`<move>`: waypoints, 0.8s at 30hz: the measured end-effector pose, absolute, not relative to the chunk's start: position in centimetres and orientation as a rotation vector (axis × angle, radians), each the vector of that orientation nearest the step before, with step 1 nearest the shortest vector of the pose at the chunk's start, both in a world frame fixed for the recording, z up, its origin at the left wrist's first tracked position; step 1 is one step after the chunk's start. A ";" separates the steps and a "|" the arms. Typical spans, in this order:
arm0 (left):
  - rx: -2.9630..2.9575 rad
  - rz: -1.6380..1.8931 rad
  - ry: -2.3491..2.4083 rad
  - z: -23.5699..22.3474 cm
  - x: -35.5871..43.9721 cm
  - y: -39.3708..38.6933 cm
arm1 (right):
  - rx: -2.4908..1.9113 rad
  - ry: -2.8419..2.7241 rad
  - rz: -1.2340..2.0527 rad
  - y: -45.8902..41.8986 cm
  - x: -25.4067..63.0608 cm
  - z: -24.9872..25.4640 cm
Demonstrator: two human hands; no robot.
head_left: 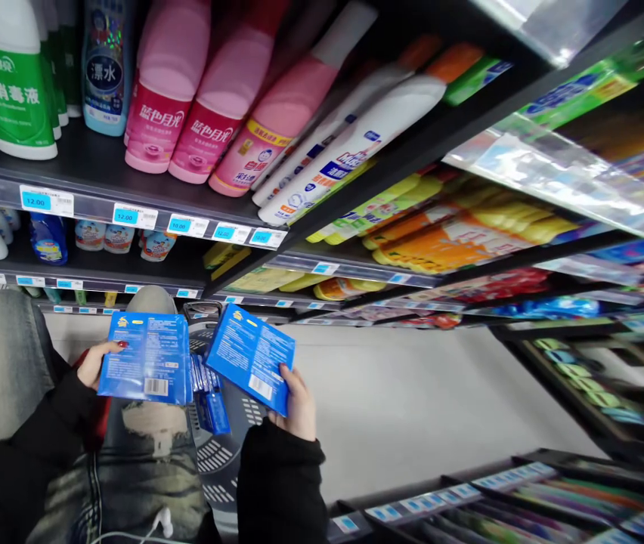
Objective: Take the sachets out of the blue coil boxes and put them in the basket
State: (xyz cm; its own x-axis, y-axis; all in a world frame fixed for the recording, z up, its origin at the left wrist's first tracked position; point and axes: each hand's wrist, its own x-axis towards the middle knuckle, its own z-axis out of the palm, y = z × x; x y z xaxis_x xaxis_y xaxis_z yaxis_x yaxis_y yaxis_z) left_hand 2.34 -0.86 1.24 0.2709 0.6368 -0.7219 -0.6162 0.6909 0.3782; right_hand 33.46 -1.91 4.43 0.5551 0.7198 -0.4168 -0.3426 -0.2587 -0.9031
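Observation:
My left hand (94,364) holds a flat blue packet (146,359) by its left edge, printed back facing me. My right hand (299,404) grips a second blue packet (251,357) of the same kind by its lower right corner, tilted. Both packets hover above a dark shopping basket (220,453) on the floor between my knees. Several more blue packets (208,393) stand inside the basket. Black sleeves cover both my arms.
Shelves to the left carry pink bottles (197,98), a green-labelled white bottle (10,83) and white spray bottles (350,143), with blue price tags (129,217) along the edge. Lower shelves hold yellow and orange packs (441,234). Pale aisle floor (413,400) stretches ahead; another shelf edge (469,499) is at bottom right.

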 end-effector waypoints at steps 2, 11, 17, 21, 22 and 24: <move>-0.028 0.850 0.997 1.2 2.0 -0.8 | -1.546 -0.332 0.984 -1.9 34.1 3.6; -0.111 0.912 0.907 2.3 2.6 -1.4 | -1.392 -0.638 1.341 -2.4 27.4 0.2; -0.040 0.926 1.061 4.0 2.2 -1.3 | -1.377 -0.981 1.322 -1.3 23.7 -1.7; -0.065 0.917 1.054 3.5 2.4 -1.0 | -1.410 -1.344 1.306 -1.3 23.7 -1.4; -0.071 0.939 1.042 3.3 2.5 -1.0 | -1.470 -1.459 1.249 -1.5 23.9 -0.9; -0.054 1.001 0.970 2.8 2.8 -1.1 | -1.561 -1.643 1.135 -2.2 24.0 0.4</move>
State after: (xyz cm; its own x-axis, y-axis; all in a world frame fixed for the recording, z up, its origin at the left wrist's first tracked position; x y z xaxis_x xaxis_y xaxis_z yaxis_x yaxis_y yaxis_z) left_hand 2.79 -1.12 2.78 0.1761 0.6842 -0.7078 -0.7286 0.5741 0.3736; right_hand 24.03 -2.17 0.40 -0.1306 0.9825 -0.1325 0.4715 -0.0560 -0.8801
